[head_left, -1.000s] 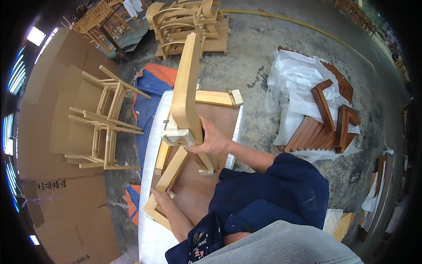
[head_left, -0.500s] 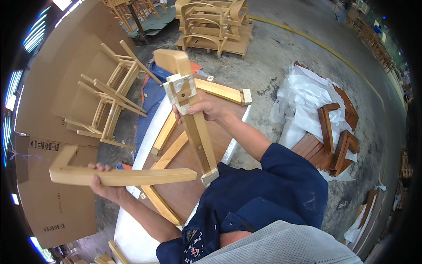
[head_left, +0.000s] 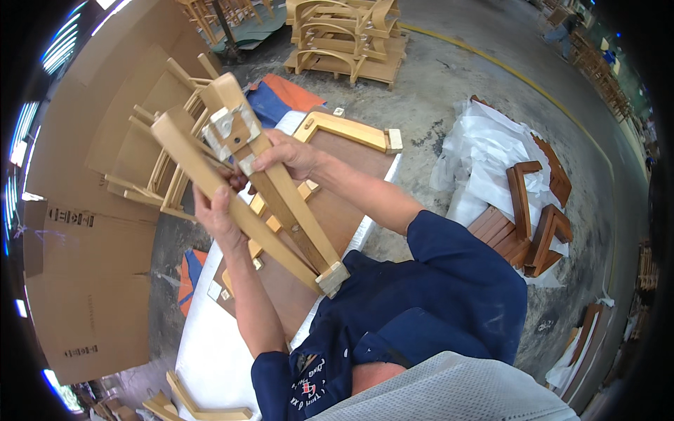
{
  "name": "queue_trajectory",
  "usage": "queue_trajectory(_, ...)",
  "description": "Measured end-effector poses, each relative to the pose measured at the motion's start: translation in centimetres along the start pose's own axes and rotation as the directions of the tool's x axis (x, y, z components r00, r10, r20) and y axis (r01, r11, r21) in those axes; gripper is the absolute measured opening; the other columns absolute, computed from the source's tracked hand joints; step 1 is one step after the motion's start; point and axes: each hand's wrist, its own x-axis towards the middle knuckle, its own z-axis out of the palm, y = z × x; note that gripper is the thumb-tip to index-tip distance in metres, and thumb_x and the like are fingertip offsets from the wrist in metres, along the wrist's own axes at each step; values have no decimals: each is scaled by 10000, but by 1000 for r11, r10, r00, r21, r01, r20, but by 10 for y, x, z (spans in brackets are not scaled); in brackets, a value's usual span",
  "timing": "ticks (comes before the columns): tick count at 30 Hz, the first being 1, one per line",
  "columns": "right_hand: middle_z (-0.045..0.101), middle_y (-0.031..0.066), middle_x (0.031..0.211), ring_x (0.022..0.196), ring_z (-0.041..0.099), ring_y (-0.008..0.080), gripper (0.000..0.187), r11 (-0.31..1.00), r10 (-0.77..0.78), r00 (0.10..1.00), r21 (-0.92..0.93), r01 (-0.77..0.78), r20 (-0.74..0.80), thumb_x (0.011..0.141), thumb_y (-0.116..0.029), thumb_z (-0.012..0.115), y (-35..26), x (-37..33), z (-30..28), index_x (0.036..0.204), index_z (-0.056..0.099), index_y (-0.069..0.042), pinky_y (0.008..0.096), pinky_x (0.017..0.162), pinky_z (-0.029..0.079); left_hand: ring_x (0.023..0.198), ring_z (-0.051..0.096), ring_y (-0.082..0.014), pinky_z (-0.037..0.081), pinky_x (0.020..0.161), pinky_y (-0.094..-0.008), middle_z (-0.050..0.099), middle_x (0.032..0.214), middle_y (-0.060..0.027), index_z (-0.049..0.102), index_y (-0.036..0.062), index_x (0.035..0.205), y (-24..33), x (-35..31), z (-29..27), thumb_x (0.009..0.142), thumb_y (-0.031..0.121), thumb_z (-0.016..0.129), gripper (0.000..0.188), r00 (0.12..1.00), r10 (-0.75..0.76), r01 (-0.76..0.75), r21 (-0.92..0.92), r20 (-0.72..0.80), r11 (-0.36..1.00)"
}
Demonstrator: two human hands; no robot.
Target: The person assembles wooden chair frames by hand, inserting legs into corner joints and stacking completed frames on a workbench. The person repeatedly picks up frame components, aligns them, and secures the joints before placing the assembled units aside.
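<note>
My left hand is closed around an angled light-wood furniture part, smooth and blond. My right hand grips a wooden template, whose two ends carry whitish padding; a darker strip runs along its middle. The two pieces lean side by side over the bench, their lower ends together at the padded block near my shirt. Whether they touch along their length I cannot tell. My left fingers are partly hidden behind the wood. Beneath, the brown board bears an angled light-wood part at its far end.
Unfinished chair frames stand at the left before large cardboard. Curved wooden parts are stacked on a pallet at the back. Dark brown parts and white wrapping lie on the right floor. Another angled part sits lower left.
My left hand has swung its wooden part up and to the right, from nearly level to slanting beside the template. My right hand has moved left, tilting the template further.
</note>
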Motion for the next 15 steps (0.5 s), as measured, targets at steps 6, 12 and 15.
queue_trajectory(6,611,167,1154,999,654,240,605,997,24,999,69,-22,-30,786,-148,686,13,-8,-10,1315,454,32,388,830,590,925,597,-195,494,832,-322,601,1065,-122,540,-25,1182,0,-14,15,865,284,646,456,992,-119,119,10,-43,993)
queue_trajectory(12,652,69,1010,825,664,129,513,989,148,962,5,-151,-230,788,-187,727,35,-12,-23,1239,548,-20,302,740,586,908,584,-127,488,800,-267,603,1047,-51,560,-9,1207,-20,-18,7,879,175,607,378,975,-173,177,16,-142,984)
queue_trajectory(15,636,70,1093,916,652,136,537,987,150,963,-22,-159,-223,834,-249,699,35,-16,-26,1276,522,1,293,788,569,991,567,-141,456,876,-282,623,1119,-80,546,-21,1287,-24,-14,3,867,207,661,491,975,-185,203,157,-124,966)
